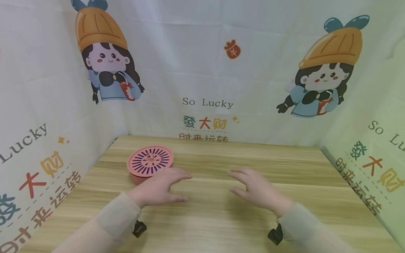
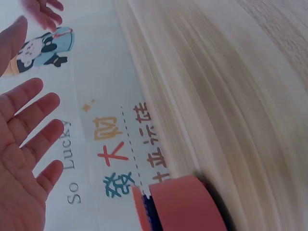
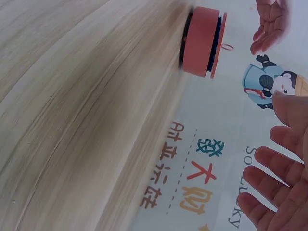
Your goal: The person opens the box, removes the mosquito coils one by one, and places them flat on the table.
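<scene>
A round pink container (image 1: 150, 161) with a slotted lid and a small ring on top stands at the table's left side. In the left wrist view its pink side wall (image 2: 190, 207) shows at the bottom, with a dark blue layer under the lid. My left hand (image 1: 161, 188) hovers in front of the container, hiding part of its near side; the fingers are extended and hold nothing. Across from it, my right hand (image 1: 256, 189) is held over the table with fingers spread and nothing in it. Both palms face each other, a gap between them.
The wood-grain table (image 1: 209, 225) spreads under both hands. A white printed cloth (image 1: 177, 52) hangs behind the table and along both sides. Small black devices, one by the left wrist (image 1: 139, 229) and one by the right wrist (image 1: 276, 234), hang below the sleeves.
</scene>
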A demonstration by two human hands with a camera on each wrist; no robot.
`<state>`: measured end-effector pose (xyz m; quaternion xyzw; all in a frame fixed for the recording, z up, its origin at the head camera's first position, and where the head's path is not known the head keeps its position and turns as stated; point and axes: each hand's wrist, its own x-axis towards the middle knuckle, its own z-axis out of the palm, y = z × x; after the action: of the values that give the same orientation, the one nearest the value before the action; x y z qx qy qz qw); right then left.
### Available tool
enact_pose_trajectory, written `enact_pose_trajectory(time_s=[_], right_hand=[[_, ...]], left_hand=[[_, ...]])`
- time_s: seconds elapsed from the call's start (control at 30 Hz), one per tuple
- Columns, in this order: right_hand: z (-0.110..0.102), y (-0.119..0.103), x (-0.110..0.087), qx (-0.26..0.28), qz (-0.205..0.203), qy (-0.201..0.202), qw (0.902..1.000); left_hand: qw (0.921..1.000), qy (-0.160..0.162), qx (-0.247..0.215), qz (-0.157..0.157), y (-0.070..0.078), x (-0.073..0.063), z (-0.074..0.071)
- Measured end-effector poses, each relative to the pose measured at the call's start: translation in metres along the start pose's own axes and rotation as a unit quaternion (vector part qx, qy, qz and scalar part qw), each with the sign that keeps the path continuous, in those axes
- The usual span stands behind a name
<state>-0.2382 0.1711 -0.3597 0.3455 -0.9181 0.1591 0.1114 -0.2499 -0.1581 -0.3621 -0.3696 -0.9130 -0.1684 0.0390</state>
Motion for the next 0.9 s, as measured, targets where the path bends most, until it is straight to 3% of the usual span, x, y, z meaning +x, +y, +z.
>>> enact_pose_trajectory(time_s=[0.17, 0.43, 0.6, 0.73, 0.9], right_hand=[[0.01, -0.004, 0.014, 0.049, 0.035, 0.005, 0.9982], [0.024, -0.01, 0.038, 0.125, 0.068, 0.016, 0.9896], [0.032, -0.015, 0.049, 0.168, 0.094, 0.024, 0.9811], [0.041, -0.016, 0.057, 0.189, 0.111, 0.03, 0.9752], [0.051, -0.02, 0.066, 0.224, 0.124, 0.035, 0.9662]], left_hand=[[0.995, 0.047, -0.069, -0.056, -0.01, -0.007, -0.001], [0.9746, 0.131, -0.133, -0.123, -0.034, -0.015, 0.0], [0.9471, 0.165, -0.2, -0.189, -0.05, -0.024, -0.001], [0.9255, 0.205, -0.241, -0.208, -0.062, -0.029, -0.003], [0.8987, 0.258, -0.254, -0.247, -0.076, -0.038, -0.003]])
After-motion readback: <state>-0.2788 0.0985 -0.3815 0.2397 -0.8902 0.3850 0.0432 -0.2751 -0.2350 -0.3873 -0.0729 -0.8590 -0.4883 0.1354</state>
